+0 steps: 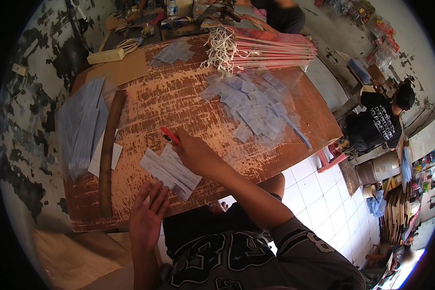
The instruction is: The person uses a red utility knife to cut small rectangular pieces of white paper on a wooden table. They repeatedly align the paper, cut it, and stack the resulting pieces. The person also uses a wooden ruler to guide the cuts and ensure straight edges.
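Grip: our right hand (194, 152) is closed around a red cutter (170, 136), its tip on the table (179, 101); our left hand (147, 215) lies open, fingers spread, at the near edge, holding nothing.
Strips: a small fan of pale strips (170, 172) lies between our hands, touching the right one.
Around: a long brown bar (108, 150) and blue sheets (82, 125) to our left; a scattered pile of clear pieces (253, 108) ahead right.
Far end: pink sticks (270, 48) with white strings (222, 48).
Containers: we see none on the table.
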A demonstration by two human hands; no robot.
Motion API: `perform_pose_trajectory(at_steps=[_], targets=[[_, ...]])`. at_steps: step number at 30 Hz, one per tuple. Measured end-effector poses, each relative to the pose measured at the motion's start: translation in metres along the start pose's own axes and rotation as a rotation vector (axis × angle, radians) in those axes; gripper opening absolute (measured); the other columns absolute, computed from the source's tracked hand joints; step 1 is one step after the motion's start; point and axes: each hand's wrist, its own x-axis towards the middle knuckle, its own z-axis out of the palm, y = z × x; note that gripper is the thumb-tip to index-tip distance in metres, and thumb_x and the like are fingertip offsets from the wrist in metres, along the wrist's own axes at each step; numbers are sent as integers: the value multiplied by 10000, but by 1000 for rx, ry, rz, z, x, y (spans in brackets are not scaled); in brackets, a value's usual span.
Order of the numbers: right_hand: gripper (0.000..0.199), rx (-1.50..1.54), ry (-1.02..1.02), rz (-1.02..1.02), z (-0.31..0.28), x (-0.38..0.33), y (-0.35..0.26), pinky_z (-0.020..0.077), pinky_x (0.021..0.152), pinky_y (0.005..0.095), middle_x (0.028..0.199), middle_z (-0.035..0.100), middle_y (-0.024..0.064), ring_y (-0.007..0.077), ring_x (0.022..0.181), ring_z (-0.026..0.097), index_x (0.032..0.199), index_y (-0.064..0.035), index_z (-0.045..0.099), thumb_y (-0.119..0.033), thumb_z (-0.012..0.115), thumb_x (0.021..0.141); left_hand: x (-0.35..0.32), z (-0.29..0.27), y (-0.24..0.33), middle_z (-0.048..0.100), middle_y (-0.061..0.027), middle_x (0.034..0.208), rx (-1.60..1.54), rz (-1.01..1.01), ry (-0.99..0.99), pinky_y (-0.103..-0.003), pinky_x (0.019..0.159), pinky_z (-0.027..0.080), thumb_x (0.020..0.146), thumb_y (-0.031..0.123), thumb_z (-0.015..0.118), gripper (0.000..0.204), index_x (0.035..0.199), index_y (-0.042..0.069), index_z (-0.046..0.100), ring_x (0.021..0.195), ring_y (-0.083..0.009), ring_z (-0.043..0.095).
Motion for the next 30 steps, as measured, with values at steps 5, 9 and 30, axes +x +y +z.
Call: perform_pose_trajectory(at_steps=[5, 9, 30], targets=[[234, 87, 57, -52, -3, -6, 1, 525, 809, 569, 964, 720, 301, 523, 945, 703, 1222, -3, 541, -148, 628, 1060, -1, -1, -2, 383, -291, 1684, -74, -2, 14, -496, 1249, 432, 1092, 190, 572, 706, 1682, -32, 254, 1565, -395, 426], [239, 203, 164, -133, -8, -13, 8, 551, 854, 512, 1048, 740, 264, 476, 1001, 727, 1235, 4, 554, -136, 641, 1063, -2, 1, -8, 475, -266, 1613, -93, 45, 27, -481, 1216, 459, 1096, 234, 577, 698, 1669, -32, 280, 1509, -368, 493], [259, 457, 327, -23, -22, -58, 12, 538, 742, 355, 927, 686, 126, 198, 821, 676, 1290, 12, 576, -115, 649, 1076, 65, 57, -19, 658, -137, 1447, -37, 65, -33, -433, 1136, 515, 1127, 270, 575, 529, 1559, -17, 473, 1318, -246, 660]])
